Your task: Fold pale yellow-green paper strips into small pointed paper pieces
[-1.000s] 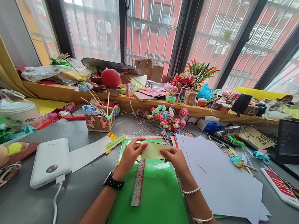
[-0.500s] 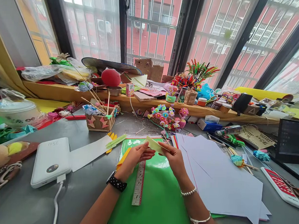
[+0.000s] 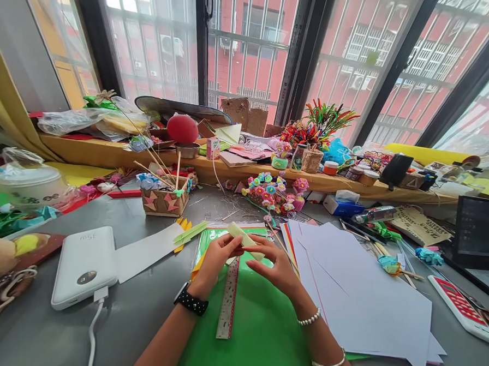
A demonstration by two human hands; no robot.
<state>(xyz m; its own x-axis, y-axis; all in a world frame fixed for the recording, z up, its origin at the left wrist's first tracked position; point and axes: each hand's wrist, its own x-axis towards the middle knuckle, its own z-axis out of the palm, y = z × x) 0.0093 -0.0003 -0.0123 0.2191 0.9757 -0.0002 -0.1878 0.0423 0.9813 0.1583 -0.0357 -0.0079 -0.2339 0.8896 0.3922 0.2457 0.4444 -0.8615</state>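
Green sheet: glossy, flat on the grey desk, its near part between the person's forearms.
Cable: white, left of the green sheet, plugged into the power bank.
Ruler: patterned, red along one edge, lying on the green sheet, its far end close under the hands.
Wrists: a dark spotted watch strap on the left, silver bracelets on the right, both above the green sheet.
Power bank: white, on the desk, left of the green sheet.
Left hand: thumb and fingers pinched on the pale paper, over the far part of the green sheet.
Right hand: fingers laid against the same paper, thumb parted from them, also over the green sheet.
Pale paper: a narrow yellow-green piece, tilted, held up above the far part of the green sheet.
White sheets: a loose, fanned pile, right of the green sheet.
Calculator: white with red keys, well right of the green sheet.
Green strip: folded paper, just left of the green sheet's far end.
Box: brown, holding sticks, beyond the green sheet and to its left.
Flowers: a colourful bunch, straight beyond the green sheet.
Windowsill: crowded, yellow-draped, farther beyond the green sheet, a red ball among its clutter.
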